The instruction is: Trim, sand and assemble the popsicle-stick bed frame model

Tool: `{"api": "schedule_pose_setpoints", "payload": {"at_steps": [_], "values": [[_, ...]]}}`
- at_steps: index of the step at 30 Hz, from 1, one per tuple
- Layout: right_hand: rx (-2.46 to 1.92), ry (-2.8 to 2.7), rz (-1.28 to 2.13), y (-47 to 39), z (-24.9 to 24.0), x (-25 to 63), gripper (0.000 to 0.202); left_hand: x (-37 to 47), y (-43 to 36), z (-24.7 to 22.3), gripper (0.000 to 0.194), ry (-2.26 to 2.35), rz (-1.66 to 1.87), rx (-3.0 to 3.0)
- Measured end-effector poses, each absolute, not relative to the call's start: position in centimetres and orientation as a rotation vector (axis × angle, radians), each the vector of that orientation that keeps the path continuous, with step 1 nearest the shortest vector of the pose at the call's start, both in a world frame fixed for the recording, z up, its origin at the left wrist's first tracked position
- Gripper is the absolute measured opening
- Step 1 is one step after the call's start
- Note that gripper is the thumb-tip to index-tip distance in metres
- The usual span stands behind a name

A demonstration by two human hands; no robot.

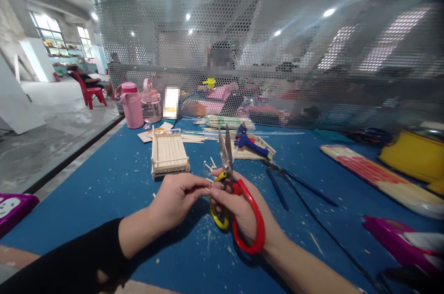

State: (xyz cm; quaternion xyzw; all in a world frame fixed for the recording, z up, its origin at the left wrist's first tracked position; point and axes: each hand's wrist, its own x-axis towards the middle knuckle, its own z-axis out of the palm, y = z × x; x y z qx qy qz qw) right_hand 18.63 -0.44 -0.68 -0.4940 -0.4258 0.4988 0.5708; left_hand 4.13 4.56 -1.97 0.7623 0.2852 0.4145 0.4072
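Observation:
My right hand [243, 208] holds a pair of scissors [255, 220] with one red and one yellow handle loop; the blades point away from me and stand slightly apart. Thumb and fingers of my left hand [176, 199] are pinched together and meet the fingertips of my right hand. Whatever is between them is too small to make out. Just beyond my left hand sits a small bed-like frame built of wooden sticks [169, 148]. Short cut stick pieces [210, 164] lie near the blades. A blue glue gun [251, 140] rests beyond my right hand on another stick piece [244, 153].
Pliers with dark blue handles [277, 187] and a black cable lie to the right. Farther right are a long pack of sticks [381, 176] and a yellow container [412, 155]. A pink jug [132, 106] stands back left. A perforated metal screen [243, 62] closes off the back.

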Motion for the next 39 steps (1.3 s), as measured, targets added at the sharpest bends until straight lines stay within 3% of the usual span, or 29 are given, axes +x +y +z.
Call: {"api": "schedule_pose_setpoints", "payload": {"at_steps": [6, 15, 22, 27, 39], "values": [[-1.083, -0.888, 1.211, -0.3, -1.5, 18.9, 0.051, 4.5, 4.5, -2.3, 0.023, 0.638, 0.883, 1.451], [-1.093, -1.009, 1.122, -0.8, -0.9, 18.4, 0.047, 4.5, 3.9, -1.7, 0.036, 0.623, 0.905, 1.496], [-1.168, -1.134, 1.019, -1.1, -0.5, 18.2, 0.044, 4.0, 3.7, -1.9, 0.026, 0.674, 0.839, 2.275], [-1.262, -1.214, 0.804, -1.5, -0.4, 18.1, 0.042, 3.8, 4.2, -2.0, 0.027, 0.654, 0.905, 2.434], [-0.983, -1.077, 1.173, -1.2, -0.6, 18.5, 0.043, 4.1, 3.9, -1.8, 0.033, 0.391, 0.804, 1.595]]}}
